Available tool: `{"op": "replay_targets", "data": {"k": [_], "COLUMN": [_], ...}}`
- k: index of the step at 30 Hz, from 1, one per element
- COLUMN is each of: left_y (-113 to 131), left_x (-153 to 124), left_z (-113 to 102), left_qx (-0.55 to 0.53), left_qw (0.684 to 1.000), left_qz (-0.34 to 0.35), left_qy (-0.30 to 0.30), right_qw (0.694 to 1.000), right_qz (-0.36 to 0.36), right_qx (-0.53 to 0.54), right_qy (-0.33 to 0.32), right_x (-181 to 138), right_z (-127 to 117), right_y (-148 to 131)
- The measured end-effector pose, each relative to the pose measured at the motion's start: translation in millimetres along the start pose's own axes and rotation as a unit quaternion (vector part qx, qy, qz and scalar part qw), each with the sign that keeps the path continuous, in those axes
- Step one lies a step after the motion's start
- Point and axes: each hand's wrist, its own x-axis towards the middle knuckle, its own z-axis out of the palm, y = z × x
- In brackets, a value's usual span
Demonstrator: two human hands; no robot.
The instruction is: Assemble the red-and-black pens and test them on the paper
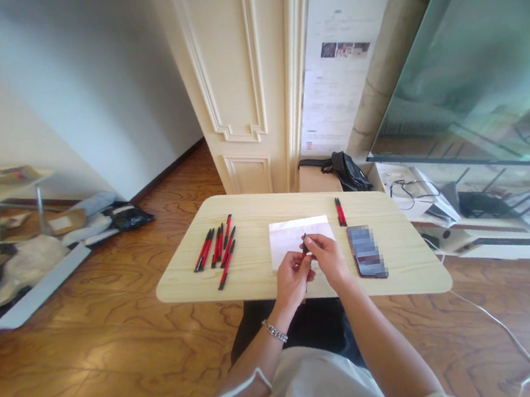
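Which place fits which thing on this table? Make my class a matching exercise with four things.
Things
1 loose group of pens
2 pair of pens
3 phone
4 single pen

Places
A held between the left hand and the right hand, above the white sheet
B lying flat, right of the white sheet
C left part of the table
D far side, just beyond the phone

Pairs: 1-C, 2-D, 3-B, 4-A

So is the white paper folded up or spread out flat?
Spread flat: the white paper lies as one open sheet on the table.
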Motion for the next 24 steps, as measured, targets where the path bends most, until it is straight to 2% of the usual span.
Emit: {"op": "replay_targets", "data": {"k": [5,9,14,18,22,24], "left_y": [-1,-3,-3,-4,-4,-4], "left_x": [-4,-7,-11,-10,-8,-9], "left_z": [6,9,8,7,5,5], "left_qx": [-0.001,-0.087,-0.178,-0.16,-0.126,-0.124], "left_qw": [1.0,0.995,0.977,0.983,0.99,0.99], "left_qz": [0.01,-0.052,-0.113,-0.085,-0.054,-0.062], "left_qy": [0.006,-0.015,-0.037,-0.031,-0.028,-0.038], "right_qw": [0.997,0.999,0.995,0.992,0.996,0.994], "right_qz": [-0.007,-0.008,0.036,0.067,0.041,0.054], "right_qx": [-0.051,-0.011,0.088,0.102,0.076,0.091], "right_qy": [0.062,0.049,0.021,-0.011,0.027,0.016], "right_x": [-4,-7,-7,-5,-7,-8], "right_z": [5,7,6,3,1,0], "right_y": [-1,1,8,8,6,5]}}
